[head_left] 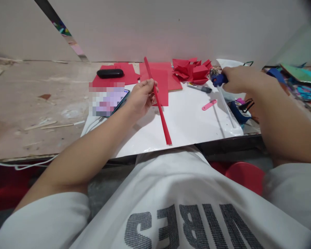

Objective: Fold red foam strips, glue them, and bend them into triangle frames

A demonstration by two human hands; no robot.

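My left hand (143, 95) is closed around a long, thin strip of folded red paper (162, 119), gripping it near the middle. The strip slants over a white board (186, 121), its wider lower end close to the board's front edge. At the right, my right hand (235, 79) is wrapped round a blue tool (218, 80) that looks like a glue gun, with a long clear stick (226, 107) slanting down from it. Behind the left hand lie flat red paper sheets (162, 77). Folded red paper pieces (193, 71) are heaped beside them.
A grey utility knife (199, 87) and a small pink cutter (209, 105) lie on the board. To the left are a phone (121, 100) and a black case (110, 73). A dark blue roundish item (239, 112) sits by the right edge. Wood scraps (41, 124) litter the bench.
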